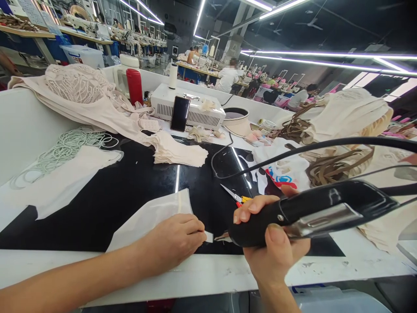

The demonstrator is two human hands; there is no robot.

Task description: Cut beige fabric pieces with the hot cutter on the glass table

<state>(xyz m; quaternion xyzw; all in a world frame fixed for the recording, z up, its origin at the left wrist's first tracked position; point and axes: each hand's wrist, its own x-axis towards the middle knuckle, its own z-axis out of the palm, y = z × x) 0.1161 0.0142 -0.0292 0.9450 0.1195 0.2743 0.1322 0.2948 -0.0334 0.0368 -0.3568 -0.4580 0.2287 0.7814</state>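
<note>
My left hand point(182, 237) is closed on a small white strip point(209, 237) whose end shows past the fingertips. Under and beside that hand lies a sheer white fabric piece point(153, 214) on the black board point(87, 213). My right hand point(273, 248) grips a black corded handheld tool point(306, 208) with a metal lever. The tool's narrow metal tip point(223, 236) points left, just short of the strip. Scissors point(233, 194) with red and yellow handles lie open behind my right fingers.
Beige fabric pieces point(179, 152) are stacked mid-board. Behind stand a white vented box point(195, 111), a phone point(180, 114) and a red bottle point(134, 87). Green cords point(65, 150) lie left; beige garments point(352, 113) pile right. A black cable point(276, 154) arches over the right side.
</note>
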